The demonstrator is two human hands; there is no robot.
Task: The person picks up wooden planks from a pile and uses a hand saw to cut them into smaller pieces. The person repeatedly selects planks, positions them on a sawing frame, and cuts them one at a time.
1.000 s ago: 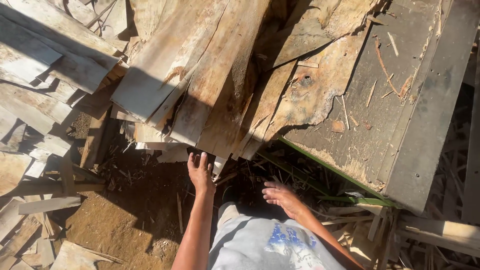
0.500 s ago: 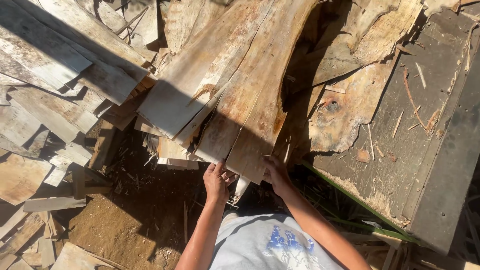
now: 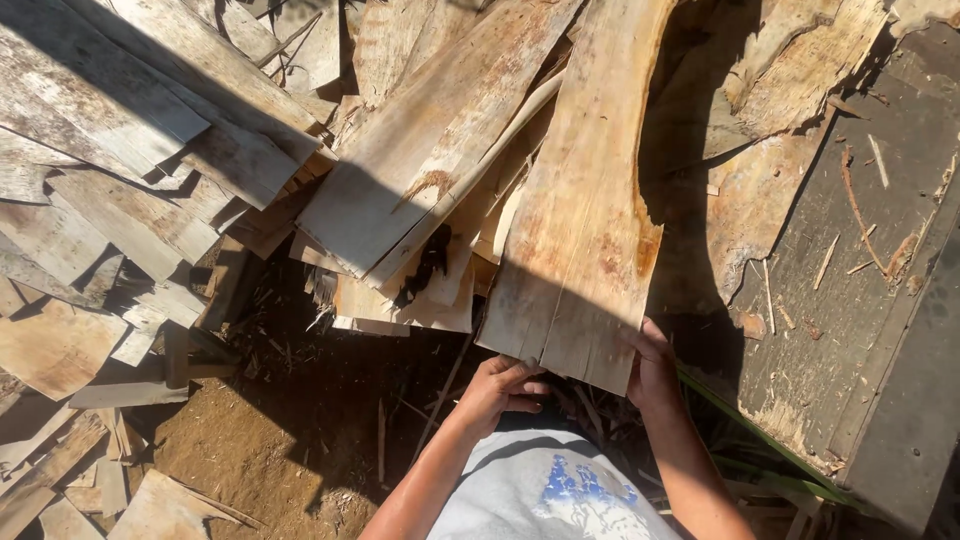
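Outdoors, harsh sun over bare dirt (image 3: 250,450) strewn with offcuts and a leaning heap of rough slabs (image 3: 200,130). Left hand (image 3: 505,385) curled under the near end of a long pale plank (image 3: 585,210), fingers closed on its lower edge; right hand (image 3: 652,362) clamped on the right corner. Best gripped evenly at both corners, lifted clear of the neighbouring boards (image 3: 420,180) before pulling, with splintered edges minded. Dark weathered panel (image 3: 860,290) just beside, right.
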